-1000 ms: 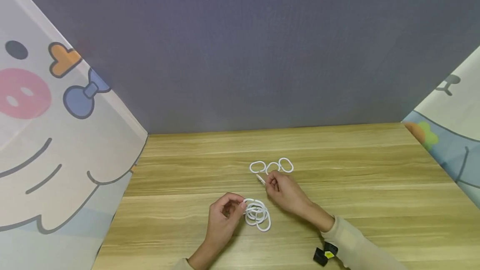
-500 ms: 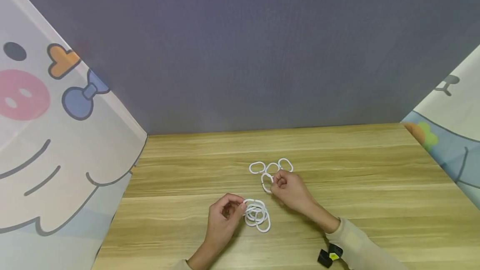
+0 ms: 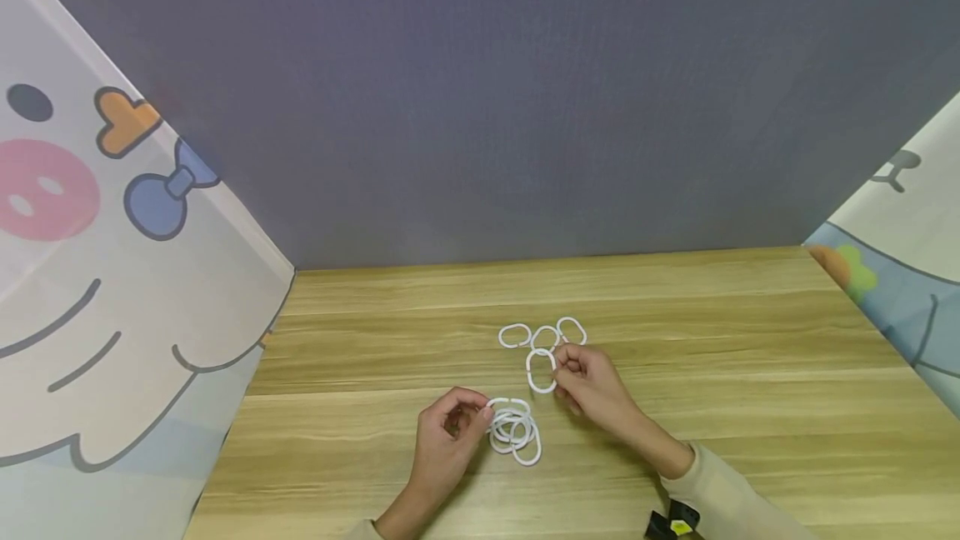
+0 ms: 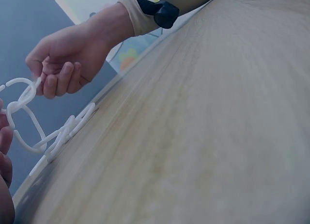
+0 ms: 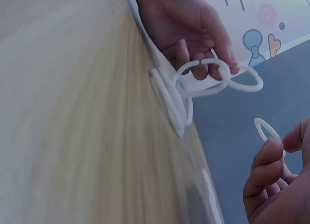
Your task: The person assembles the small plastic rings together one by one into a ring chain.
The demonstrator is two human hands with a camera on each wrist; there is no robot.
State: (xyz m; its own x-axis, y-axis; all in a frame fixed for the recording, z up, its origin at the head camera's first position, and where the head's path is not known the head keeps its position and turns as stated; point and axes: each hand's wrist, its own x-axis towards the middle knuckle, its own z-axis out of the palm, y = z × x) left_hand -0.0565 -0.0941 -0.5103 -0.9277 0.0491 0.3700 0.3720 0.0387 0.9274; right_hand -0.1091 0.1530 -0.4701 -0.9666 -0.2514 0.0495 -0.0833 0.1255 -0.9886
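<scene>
In the head view, my left hand (image 3: 448, 440) pinches one white oval ring of a linked chain of rings (image 3: 527, 463). Several rings of that chain overlap in a small heap. The right wrist view shows part of this chain (image 5: 242, 88) raised off the table from the fingertips, while its lower rings rest on the wood. My right hand (image 3: 596, 390) pinches the side of a single white oval ring (image 3: 529, 372) between thumb and forefinger. This single ring, held up facing the head camera, hangs apart from the chain.
Three loose white rings lie in a row beyond the hands: left (image 3: 510, 346), middle (image 3: 544, 327) and right (image 3: 572, 319). The wood-grain table (image 3: 360, 332) ends at a grey back panel (image 3: 480, 148). Cartoon-printed panels (image 3: 217, 290) flank it. A black wrist device (image 3: 681, 515) sits by the right sleeve.
My right hand has moved slightly right and toward me, and its ring has turned from edge-on to full face. The left hand and the chain have stayed in place.
</scene>
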